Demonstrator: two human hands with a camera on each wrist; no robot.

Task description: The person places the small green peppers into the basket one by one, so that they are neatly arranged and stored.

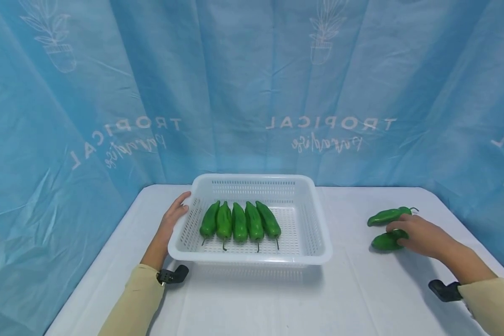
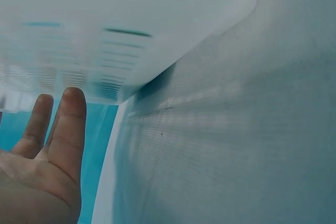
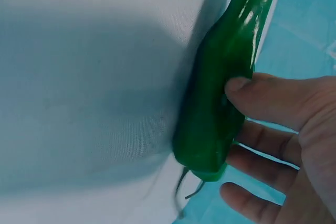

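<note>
Several green peppers lie side by side in a white plastic basket, stems toward the near side. At the basket's left side is my left hand, its fingers extended against the wall; the left wrist view shows these fingers nearly straight beside the slotted wall. Over on the right, my right hand grips a green pepper between thumb and fingers. In the right wrist view the thumb presses on this glossy pepper. Just behind it lies another green pepper, partly covered by the hand.
A white cloth covers the table. Blue printed curtains hang behind and along both sides. The basket stands near the table's back edge, with white cloth between it and the peppers at right.
</note>
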